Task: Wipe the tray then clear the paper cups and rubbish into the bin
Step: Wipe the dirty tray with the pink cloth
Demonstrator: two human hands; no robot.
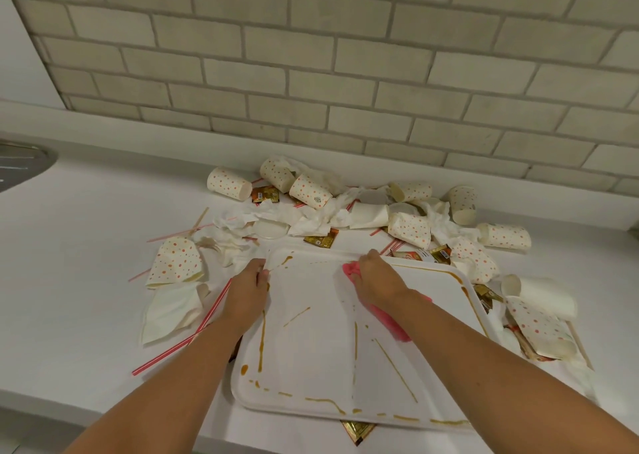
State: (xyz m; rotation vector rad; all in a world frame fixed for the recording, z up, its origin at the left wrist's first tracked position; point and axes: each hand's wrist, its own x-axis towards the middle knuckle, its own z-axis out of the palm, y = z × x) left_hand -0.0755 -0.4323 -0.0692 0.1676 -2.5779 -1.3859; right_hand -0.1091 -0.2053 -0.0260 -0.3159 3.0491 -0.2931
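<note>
The left hand [247, 293] grips the sauce-streaked tray [311, 350] by its rim, while the right hand [375, 277] clutches a pink cloth [394, 325] against it.

White counter [86, 280] bears tray [311, 367], cups [230, 183], napkins [169, 312], straws [179, 343]

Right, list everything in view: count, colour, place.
white plastic tray: one, white with brown sauce streaks, counter's near edge
pink cloth: one, pink, on tray under right hand
paper cups: about twelve, white, most orange-dotted, tipped around tray
crumpled paper napkins: several, white, among cups
striped straws: several, red-white, left and behind tray
foil sauce sachets: several, gold-brown, among rubbish, one under tray's near edge
white counter: one, white, beneath everything
brick-tile wall: one, grey, behind
metal sink: one, grey, far left
left hand: one, fingers grip tray's left rim
right hand: one, fingers hold cloth on tray
</note>
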